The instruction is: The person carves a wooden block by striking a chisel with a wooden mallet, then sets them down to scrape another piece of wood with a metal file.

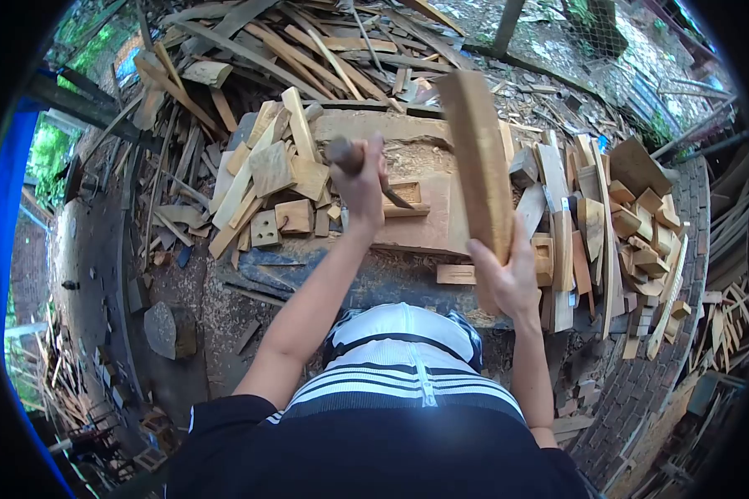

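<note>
My left hand is wrapped round a chisel, its dark round handle end pointing up at me. The chisel's blade slants down to the right onto a small wooden block with a rectangular hollow cut in it. My right hand grips the lower end of a thick wooden bat, which is raised upright to the right of the chisel. Both the block and the chisel tip are over a broad wooden work board. My left fingers partly hide the chisel.
Cut wood pieces are heaped left of the board, with a block with drilled holes in front. More offcuts and upright slats crowd the right side. Behind lies a large scrap wood pile. A stump stands at left.
</note>
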A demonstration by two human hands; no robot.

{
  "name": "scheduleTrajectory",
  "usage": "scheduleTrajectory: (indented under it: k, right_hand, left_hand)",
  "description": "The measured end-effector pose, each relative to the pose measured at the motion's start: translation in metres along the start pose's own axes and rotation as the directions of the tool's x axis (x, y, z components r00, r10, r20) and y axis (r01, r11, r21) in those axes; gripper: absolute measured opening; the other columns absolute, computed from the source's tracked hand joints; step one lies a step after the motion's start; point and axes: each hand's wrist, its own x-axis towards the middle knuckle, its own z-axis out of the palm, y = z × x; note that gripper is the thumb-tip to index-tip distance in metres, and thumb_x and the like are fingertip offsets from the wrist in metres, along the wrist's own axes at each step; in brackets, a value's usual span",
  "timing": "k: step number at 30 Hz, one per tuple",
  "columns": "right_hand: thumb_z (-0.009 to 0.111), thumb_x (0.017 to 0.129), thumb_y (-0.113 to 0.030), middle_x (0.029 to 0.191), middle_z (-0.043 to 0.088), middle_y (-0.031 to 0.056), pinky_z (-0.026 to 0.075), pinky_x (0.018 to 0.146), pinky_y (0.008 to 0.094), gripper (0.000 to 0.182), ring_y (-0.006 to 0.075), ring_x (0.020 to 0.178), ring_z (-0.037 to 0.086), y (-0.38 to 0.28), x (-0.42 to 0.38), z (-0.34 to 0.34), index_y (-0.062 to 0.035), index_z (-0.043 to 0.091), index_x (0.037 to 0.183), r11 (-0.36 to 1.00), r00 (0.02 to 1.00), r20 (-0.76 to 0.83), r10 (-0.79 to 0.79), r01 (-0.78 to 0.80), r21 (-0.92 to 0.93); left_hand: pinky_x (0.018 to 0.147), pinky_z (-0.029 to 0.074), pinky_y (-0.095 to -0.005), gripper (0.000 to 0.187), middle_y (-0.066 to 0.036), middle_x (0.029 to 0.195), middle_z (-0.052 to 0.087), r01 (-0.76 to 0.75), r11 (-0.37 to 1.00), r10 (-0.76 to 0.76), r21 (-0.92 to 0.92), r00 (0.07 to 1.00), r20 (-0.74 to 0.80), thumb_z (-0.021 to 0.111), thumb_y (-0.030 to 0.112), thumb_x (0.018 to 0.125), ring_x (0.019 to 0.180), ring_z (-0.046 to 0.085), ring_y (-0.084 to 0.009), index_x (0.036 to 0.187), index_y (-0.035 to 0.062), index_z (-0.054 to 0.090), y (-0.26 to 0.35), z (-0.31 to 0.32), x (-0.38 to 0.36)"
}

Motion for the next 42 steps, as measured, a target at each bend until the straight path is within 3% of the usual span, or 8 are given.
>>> scheduleTrajectory:
  k: [2,6,10,19,22,25,29,42]
  right_hand:
    - [0.070,0.085,-0.020,0.102,0.065,0.0149,0.051,0.079,0.0325,0.051,0.0190,0.089,0.063,0.013,-0.005,-0.004,0.0044,0.050,0.125,0.993,0.996,-0.060,0.061,-0.055,0.107]
    - [0.069,0.088,-0.018,0.104,0.062,0.0107,0.050,0.083,0.0303,0.050,0.0176,0.093,0.061,0.030,-0.018,-0.005,0.0036,0.048,0.128,0.978,0.990,-0.096,0.100,-0.081,0.192]
    - [0.070,0.089,-0.020,0.106,0.060,0.0107,0.050,0.081,0.0295,0.052,0.0168,0.092,0.059,0.037,-0.024,-0.004,0.0027,0.046,0.128,0.986,0.990,-0.081,0.116,-0.104,0.134]
    - [0.068,0.091,-0.023,0.108,0.060,0.0111,0.049,0.082,0.0289,0.053,0.0158,0.093,0.059,0.051,-0.023,-0.006,0.0025,0.045,0.131,0.960,0.967,-0.142,0.211,-0.177,0.217]
    - [0.067,0.091,-0.023,0.108,0.061,0.0112,0.048,0.082,0.0288,0.052,0.0157,0.094,0.059,0.056,-0.020,-0.007,0.0031,0.045,0.130,0.959,0.961,-0.149,0.232,-0.200,0.202]
    - [0.068,0.091,-0.023,0.107,0.061,0.0111,0.048,0.082,0.0286,0.052,0.0156,0.094,0.059,0.058,-0.019,-0.006,0.0034,0.045,0.130,0.960,0.957,-0.153,0.247,-0.221,0.170]
    - [0.068,0.091,-0.023,0.106,0.061,0.0107,0.048,0.081,0.0286,0.052,0.0154,0.093,0.058,0.047,-0.015,0.000,0.0033,0.046,0.130,0.971,0.968,-0.152,0.199,-0.174,0.162]
    - [0.067,0.091,-0.023,0.115,0.057,0.0132,0.046,0.088,0.0297,0.057,0.0182,0.101,0.056,0.052,-0.019,-0.005,0.0055,0.043,0.134,0.970,0.939,-0.242,0.243,-0.232,0.074]
  left_hand:
    - [0.041,0.037,-0.0181,0.027,0.003,0.060,0.052,0.006,0.964,0.000,-0.267,1.000,0.022,0.071,0.027,0.091,0.046,0.047,-0.0043,0.077,0.0102,0.053,0.012,0.002,0.021]
    - [0.040,0.049,-0.0200,0.060,0.000,0.068,0.051,-0.171,0.983,0.177,-0.069,0.980,0.096,0.074,0.059,0.078,0.048,0.051,-0.0066,0.089,0.0074,0.046,0.007,0.016,0.043]
    - [0.044,0.051,-0.0223,0.054,-0.003,0.073,0.058,-0.143,0.957,0.160,-0.252,0.986,0.050,0.082,0.041,0.078,0.051,0.059,-0.0093,0.097,0.0037,0.047,0.008,0.038,0.049]
    - [0.067,0.050,-0.0235,0.048,0.001,0.078,0.062,0.058,0.987,-0.011,-0.149,0.954,0.301,0.062,0.054,0.089,0.070,0.062,-0.0097,0.100,0.0067,0.059,-0.002,0.053,0.049]
    - [0.051,0.041,-0.0226,0.056,0.003,0.070,0.055,-0.187,0.982,0.184,-0.034,0.888,0.422,0.054,0.065,0.089,0.056,0.050,-0.0077,0.093,0.0091,0.057,-0.010,0.061,0.048]
    - [0.049,0.042,-0.0223,0.058,0.003,0.070,0.054,-0.260,0.945,0.136,0.197,0.862,0.488,0.058,0.065,0.088,0.057,0.050,-0.0073,0.104,0.0096,0.056,-0.017,0.060,0.036]
    - [0.049,0.046,-0.0320,0.052,-0.004,0.065,0.058,-0.557,0.827,0.448,0.072,0.732,0.513,0.081,0.050,0.076,0.056,0.060,-0.0155,0.085,0.0074,0.053,-0.023,0.079,0.011]
    - [0.055,0.051,-0.0399,0.055,-0.010,0.062,0.060,-0.600,0.787,0.277,0.147,0.556,0.784,0.076,0.058,0.074,0.058,0.064,-0.0304,0.068,0.0077,0.055,-0.042,0.090,-0.005]
